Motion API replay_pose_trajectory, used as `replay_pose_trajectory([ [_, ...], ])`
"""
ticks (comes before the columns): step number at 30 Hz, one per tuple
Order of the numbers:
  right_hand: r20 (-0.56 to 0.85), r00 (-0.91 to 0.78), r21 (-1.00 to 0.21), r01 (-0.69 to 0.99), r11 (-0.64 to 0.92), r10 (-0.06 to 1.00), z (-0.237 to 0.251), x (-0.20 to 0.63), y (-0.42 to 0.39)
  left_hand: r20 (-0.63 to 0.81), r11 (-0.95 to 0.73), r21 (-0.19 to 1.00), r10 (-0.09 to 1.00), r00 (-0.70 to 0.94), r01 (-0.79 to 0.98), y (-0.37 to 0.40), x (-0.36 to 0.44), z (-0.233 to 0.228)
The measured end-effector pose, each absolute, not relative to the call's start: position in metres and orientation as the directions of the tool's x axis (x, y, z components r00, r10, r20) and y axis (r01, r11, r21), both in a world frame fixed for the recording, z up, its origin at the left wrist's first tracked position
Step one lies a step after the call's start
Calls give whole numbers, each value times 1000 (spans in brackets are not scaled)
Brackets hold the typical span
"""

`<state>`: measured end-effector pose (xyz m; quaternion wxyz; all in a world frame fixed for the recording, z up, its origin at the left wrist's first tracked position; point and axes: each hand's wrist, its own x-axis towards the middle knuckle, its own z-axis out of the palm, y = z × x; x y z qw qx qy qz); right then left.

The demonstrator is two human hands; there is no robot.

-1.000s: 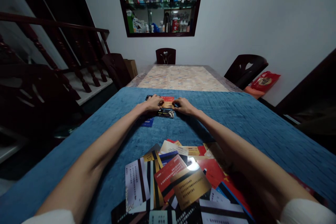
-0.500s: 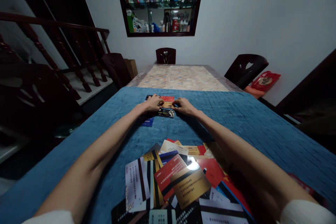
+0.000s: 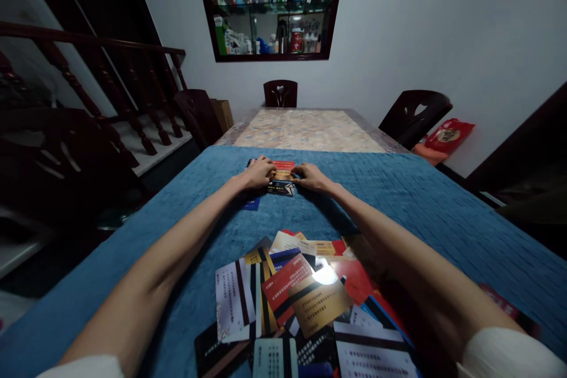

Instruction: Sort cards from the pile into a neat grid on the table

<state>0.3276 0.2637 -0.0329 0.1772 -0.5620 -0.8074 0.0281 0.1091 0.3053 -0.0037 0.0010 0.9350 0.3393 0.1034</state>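
Both my arms reach far forward over a blue cloth (image 3: 420, 201). My left hand (image 3: 258, 173) and my right hand (image 3: 310, 176) rest with fingertips on a small group of cards (image 3: 282, 179) lying flat on the cloth: a red one at the back, a gold one between the hands, a black one in front. A blue card (image 3: 251, 204) lies partly under my left wrist. Close to me a loose heap of plastic cards (image 3: 301, 301) is spread out, red, gold, white and black, several showing magnetic stripes.
Beyond the cloth the bare patterned tabletop (image 3: 305, 130) runs to a dark chair (image 3: 280, 93). Another chair (image 3: 414, 115) and a red bag (image 3: 446, 134) are at the right. A stair railing (image 3: 97, 94) is at the left. A wall cabinet (image 3: 270, 6) holds bottles.
The camera tipped slightly, so the near heap sits a little lower in view. My hands stay on the far cards, fingers shifting only slightly.
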Motion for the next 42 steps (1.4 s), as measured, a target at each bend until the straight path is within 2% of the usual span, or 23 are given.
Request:
replay_pose_trajectory([
  [11, 328, -298, -229, 896, 381, 897, -21, 324, 229, 326, -825, 24, 541, 776, 565, 251, 88, -3],
  [27, 453, -490, -201, 758, 621, 745, 3, 296, 97, 518, -920, 30, 349, 781, 391, 128, 57, 0],
  [36, 418, -667, -217, 585, 781, 616, 5, 256, -4, 637, -941, 85, 304, 709, 327, 80, 57, -9],
  [42, 272, -826, -187, 458, 869, 494, 9, 247, -26, 671, -944, 98, 296, 680, 315, 70, 52, -12],
])
